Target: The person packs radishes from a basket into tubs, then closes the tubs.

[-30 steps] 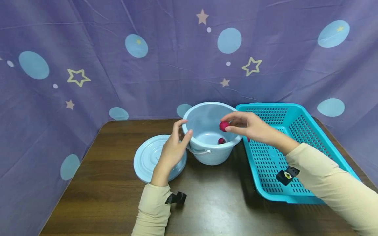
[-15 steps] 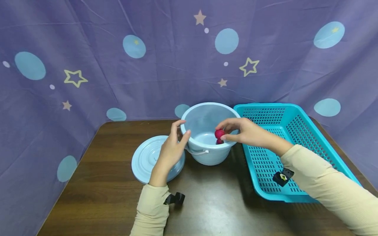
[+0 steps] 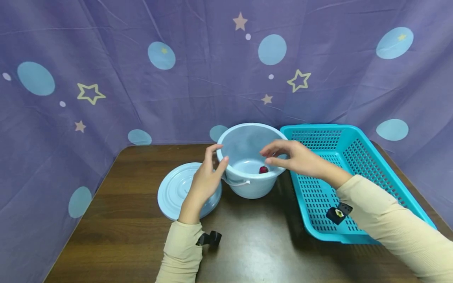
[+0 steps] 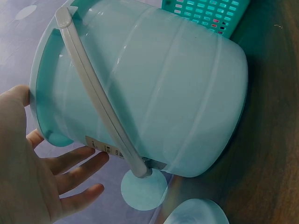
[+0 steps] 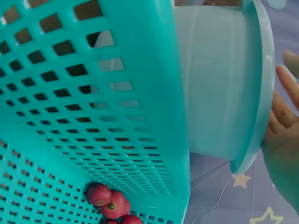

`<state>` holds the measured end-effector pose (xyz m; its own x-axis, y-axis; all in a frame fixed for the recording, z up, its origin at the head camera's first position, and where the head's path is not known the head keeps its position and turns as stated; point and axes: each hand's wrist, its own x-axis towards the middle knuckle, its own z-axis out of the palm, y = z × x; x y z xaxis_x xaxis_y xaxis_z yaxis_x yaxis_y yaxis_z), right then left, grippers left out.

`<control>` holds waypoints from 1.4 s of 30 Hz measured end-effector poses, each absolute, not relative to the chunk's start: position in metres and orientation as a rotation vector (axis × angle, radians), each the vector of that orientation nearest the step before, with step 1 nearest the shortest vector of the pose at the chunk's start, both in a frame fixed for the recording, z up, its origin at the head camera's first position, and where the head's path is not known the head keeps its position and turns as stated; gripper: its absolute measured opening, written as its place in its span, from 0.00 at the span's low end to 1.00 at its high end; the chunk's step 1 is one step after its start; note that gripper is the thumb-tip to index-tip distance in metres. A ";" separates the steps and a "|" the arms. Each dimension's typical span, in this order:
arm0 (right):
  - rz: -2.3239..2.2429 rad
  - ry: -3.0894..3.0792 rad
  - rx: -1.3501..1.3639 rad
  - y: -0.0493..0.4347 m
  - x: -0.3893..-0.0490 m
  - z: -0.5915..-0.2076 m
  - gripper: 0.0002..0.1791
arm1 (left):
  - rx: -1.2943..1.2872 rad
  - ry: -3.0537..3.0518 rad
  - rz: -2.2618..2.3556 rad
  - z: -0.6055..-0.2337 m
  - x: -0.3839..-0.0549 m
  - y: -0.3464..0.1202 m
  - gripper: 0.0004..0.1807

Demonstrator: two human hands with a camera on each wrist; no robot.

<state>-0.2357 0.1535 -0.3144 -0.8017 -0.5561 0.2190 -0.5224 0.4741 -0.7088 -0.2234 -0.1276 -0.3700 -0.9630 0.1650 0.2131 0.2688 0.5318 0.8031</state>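
The light blue bucket (image 3: 253, 182) stands upright at the back of the table, its white handle (image 4: 100, 100) hanging down its side. My left hand (image 3: 205, 179) holds its left rim with thumb and index finger; the other fingers spread outside it in the left wrist view. Over the bucket's right rim hovers my right hand (image 3: 297, 157), with thumb and fingers apart and nothing between them. A small round red radish (image 3: 263, 169) shows inside the bucket near its front wall; that wall may hide others.
To the right stands a turquoise perforated basket (image 3: 308, 220), with several radishes (image 5: 114, 205) in it in the right wrist view. A light blue lid (image 3: 173, 192) lies left of the bucket, partly under my left forearm. A patterned purple curtain (image 3: 198, 94) hangs behind the brown table (image 3: 116, 220).
My right hand lowered a radish into the bucket and let go; its fingers have spread. The left hand has kept its place at the rim.
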 end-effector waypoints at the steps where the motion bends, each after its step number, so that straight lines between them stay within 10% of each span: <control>1: -1.277 2.671 -0.969 0.154 -0.236 -0.314 0.14 | -0.378 -2.649 -1.420 -0.370 -0.223 -0.128 0.31; 42: -1.109 2.780 -0.284 0.283 -0.294 -0.375 0.22 | -0.392 -2.657 -1.409 -0.372 -0.223 -0.128 0.32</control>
